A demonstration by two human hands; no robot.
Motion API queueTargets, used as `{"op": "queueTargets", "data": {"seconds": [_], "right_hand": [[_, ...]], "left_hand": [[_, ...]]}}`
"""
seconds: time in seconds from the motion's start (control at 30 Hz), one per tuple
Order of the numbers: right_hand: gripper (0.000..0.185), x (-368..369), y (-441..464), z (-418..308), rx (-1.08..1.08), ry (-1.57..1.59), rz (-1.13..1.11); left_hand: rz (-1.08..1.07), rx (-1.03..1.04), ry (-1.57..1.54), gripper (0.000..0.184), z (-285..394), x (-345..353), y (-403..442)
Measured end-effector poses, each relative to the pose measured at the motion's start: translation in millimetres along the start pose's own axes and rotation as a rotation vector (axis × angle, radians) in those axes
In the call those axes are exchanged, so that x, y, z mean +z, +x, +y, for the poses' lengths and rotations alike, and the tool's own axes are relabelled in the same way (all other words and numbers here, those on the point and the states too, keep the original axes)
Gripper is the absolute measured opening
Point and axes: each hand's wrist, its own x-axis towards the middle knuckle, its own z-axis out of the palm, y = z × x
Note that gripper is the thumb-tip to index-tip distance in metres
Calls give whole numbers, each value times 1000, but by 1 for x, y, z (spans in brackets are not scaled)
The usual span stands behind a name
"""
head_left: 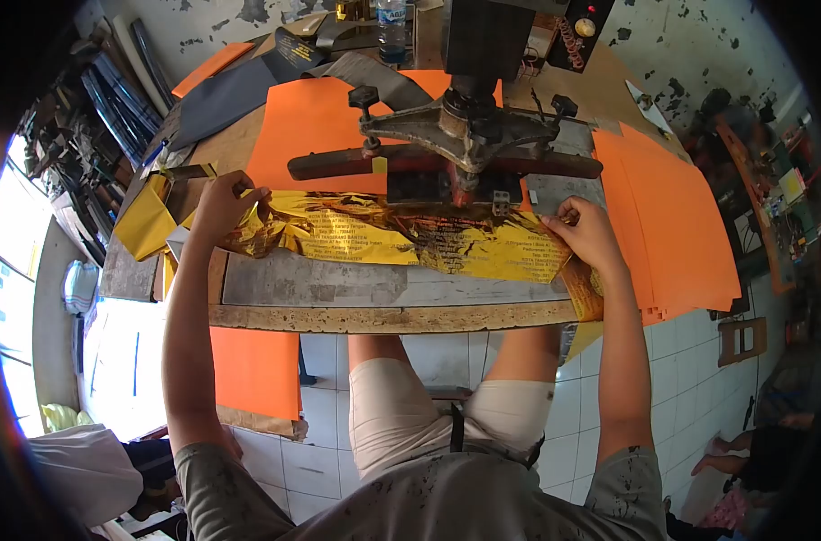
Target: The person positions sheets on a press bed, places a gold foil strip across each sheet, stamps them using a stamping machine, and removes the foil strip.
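A strip of shiny gold foil (356, 236) with used, see-through lettering stretches across the metal plate under the press. My left hand (225, 206) pinches its left end, where the foil is crumpled. At the right end, my right hand (580, 231) grips the foil's upper edge between thumb and fingers. The press head (460, 135), a dark metal frame with screw knobs and a flat block, sits just behind the strip. Orange sheets (316, 135) lie beneath and behind the press. More foil hangs over the table's front edge by my right wrist.
A stack of orange sheets (663, 225) lies on the right of the table, and gold foil (144, 221) is bunched at the left. Dark sheets (226, 101) and a water bottle (392, 29) stand farther back. A wooden edge (383, 317) runs along the front.
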Motion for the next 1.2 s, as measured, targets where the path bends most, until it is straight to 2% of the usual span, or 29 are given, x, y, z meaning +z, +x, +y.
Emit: {"op": "queueTargets", "data": {"seconds": [0.23, 0.33, 0.47, 0.63, 0.77, 0.8, 0.93, 1.03, 1.17, 1.2], "right_hand": [[36, 3, -1, 7, -49, 3, 4], [36, 2, -1, 6, -4, 6, -16], [33, 3, -7, 4, -48, 61, 43], [30, -16, -44, -14, -108, 247, 103], [27, -36, -88, -27, -116, 221, 61], [27, -39, -99, -30, -121, 274, 67], [26, -44, -130, -22, -163, 343, 86], [26, -49, -149, -20, -140, 373, 87], [28, -61, -173, -19, -125, 362, 40], [30, -63, -179, -19, -135, 344, 50]], "left_hand": [[12, 14, -23, 32, -7, 5, -4], [5, 18, -46, 30, -3, 5, -6], [-16, 11, -9, 28, 11, -3, -11], [11, -10, -70, 31, 8, -6, -17], [-17, -79, -50, 34, 4, -16, -31], [26, -24, -99, 32, -8, -14, -36], [31, -43, -336, 27, -4, -27, -69], [75, -2, -200, 25, 11, -43, -97], [170, 68, -181, 21, 5, -53, -135], [123, 39, -129, 22, 11, -63, -144]]}}
